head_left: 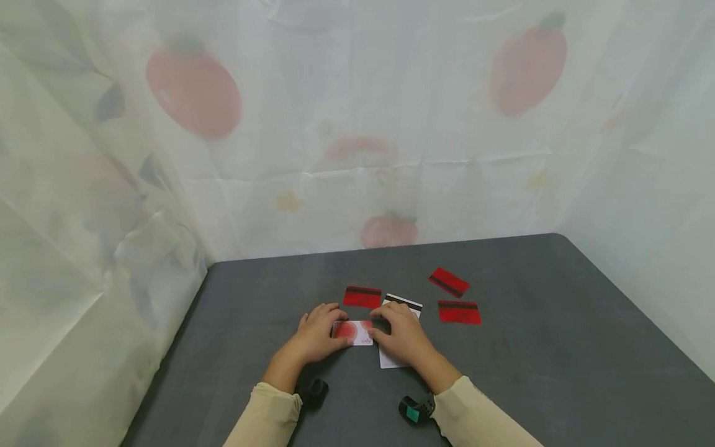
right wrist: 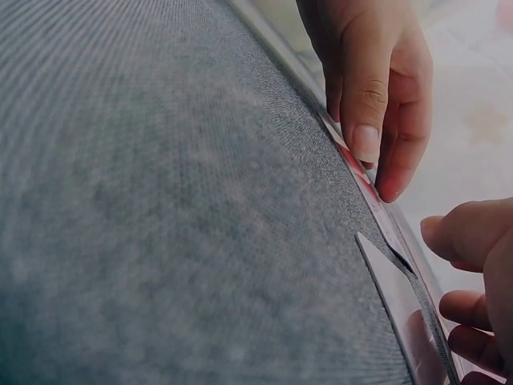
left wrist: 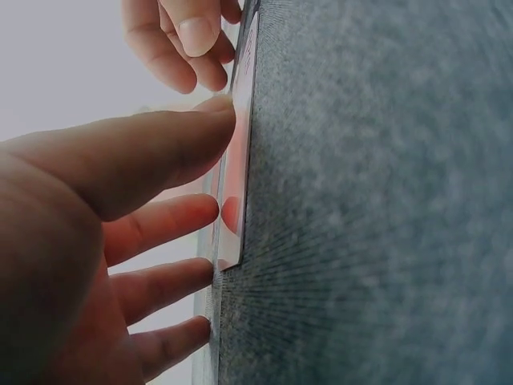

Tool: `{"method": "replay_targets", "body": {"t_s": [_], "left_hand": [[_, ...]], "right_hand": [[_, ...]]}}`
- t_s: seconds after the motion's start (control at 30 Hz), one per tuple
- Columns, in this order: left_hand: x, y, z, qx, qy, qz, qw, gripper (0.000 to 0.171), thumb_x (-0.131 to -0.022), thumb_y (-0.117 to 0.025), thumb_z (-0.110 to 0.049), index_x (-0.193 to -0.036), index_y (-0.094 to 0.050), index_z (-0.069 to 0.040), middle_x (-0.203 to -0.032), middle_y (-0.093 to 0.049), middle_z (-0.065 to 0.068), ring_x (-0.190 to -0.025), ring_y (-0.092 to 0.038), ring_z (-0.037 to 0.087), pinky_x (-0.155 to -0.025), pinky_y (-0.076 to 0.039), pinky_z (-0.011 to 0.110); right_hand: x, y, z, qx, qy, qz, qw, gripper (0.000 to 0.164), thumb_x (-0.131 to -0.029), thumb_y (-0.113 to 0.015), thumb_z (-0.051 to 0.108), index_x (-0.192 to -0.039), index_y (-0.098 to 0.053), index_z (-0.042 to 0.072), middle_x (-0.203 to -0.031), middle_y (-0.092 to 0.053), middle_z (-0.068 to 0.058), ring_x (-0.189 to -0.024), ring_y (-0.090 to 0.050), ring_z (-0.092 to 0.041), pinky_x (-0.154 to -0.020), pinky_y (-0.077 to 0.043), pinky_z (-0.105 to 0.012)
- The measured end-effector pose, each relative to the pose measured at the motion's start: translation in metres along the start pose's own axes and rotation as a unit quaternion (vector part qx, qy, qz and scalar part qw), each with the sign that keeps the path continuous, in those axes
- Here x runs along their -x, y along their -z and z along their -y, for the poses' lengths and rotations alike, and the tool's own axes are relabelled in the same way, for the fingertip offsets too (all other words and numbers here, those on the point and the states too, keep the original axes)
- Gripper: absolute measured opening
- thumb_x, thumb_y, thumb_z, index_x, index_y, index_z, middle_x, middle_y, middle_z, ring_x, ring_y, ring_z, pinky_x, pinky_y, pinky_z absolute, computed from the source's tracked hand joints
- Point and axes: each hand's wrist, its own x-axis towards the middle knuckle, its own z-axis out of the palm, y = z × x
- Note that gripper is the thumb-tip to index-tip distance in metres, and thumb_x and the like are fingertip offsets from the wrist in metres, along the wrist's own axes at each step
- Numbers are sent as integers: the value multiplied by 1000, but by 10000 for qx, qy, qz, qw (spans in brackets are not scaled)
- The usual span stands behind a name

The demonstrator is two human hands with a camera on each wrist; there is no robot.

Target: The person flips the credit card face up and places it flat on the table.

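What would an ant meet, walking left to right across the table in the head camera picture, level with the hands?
Left hand → white card with red circles → right hand → the nearer of the two right-hand red cards.

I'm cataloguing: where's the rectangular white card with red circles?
In the head view, the red-circled card is between the left hand and right hand, below a red black-striped card.

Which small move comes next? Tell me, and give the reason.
The left hand should probably turn the patterned card over: it lies picture side up, right at that hand, whereas the three red cards lie stripe side up.
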Motion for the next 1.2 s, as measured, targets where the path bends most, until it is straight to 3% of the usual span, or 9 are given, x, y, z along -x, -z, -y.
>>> {"method": "replay_targets", "body": {"t_s": [0.23,0.33,0.63,1.2], "left_hand": [[-1,-1,0,-54,-39,-50,10000,45,-85,-76,-35,-124,-63,-15,-148,-45,14,-143,-31,41,-109,-19,73],[-1,-2,-1,-77,-50,-55,9999,45,-85,-76,-35,-123,-63,-16,-148,-45,14,-143,-31,42,-109,-19,73],[-1,-3,-3,-206,-43,-132,9997,44,-85,-76,-34,-123,-63,-17,-148,-46,14,-142,-32,43,-108,-20,73],[-1,-4,-2,-231,-44,-175,9996,44,-85,-76,-35,-122,-64,-17,-148,-46,14,-141,-33,41,-107,-21,73]], "right_hand": [[-1,0,-1,-68,275,-289,9992,25,-83,-78,25,-106,-72,16,-110,-67,0,-108,-57,-26,-97,-44,-47],[-1,0,-1,-47,177,-378,9991,25,-82,-78,25,-105,-72,16,-110,-67,-1,-112,-56,-28,-96,-44,-50],[0,0,0,182,-333,-202,9991,26,-82,-78,31,-105,-72,20,-111,-64,1,-116,-54,-26,-94,-40,-53],[0,-1,0,281,-165,-133,9994,23,-83,-77,30,-104,-72,21,-111,-67,4,-112,-57,-24,-93,-41,-52]]}}
